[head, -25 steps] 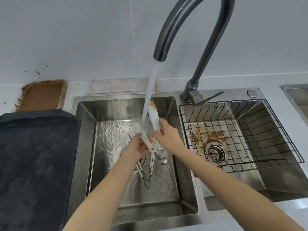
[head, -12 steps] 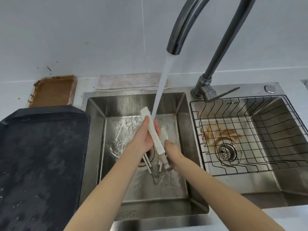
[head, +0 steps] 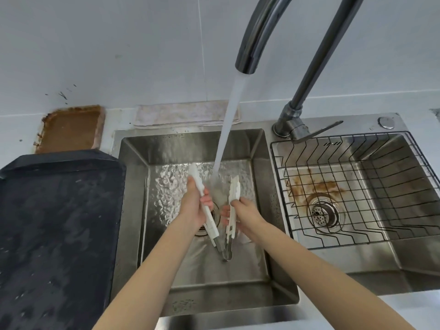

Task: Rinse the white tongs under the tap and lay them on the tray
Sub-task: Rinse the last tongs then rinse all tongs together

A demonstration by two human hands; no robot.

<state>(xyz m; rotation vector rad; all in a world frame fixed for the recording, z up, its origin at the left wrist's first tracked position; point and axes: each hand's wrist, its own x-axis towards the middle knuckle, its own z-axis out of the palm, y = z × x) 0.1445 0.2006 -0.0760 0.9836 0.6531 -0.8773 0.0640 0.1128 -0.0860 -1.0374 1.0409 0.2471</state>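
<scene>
The white tongs are spread in a V over the left sink basin, hinge end low and toward me. My left hand grips the left arm of the tongs. My right hand pinches the right arm. Water pours from the tap and falls between the two arms, close to my right hand's fingers. A dark, wet tray lies on the counter left of the sink.
A wire rack sits in the stained right basin. A rusty brown dish and a folded cloth lie along the back wall. The tap lever points right.
The tongs were held nearly closed in the stream; now the arms are pulled apart into a V, my right hand holding the right arm. The view has shifted closer.
</scene>
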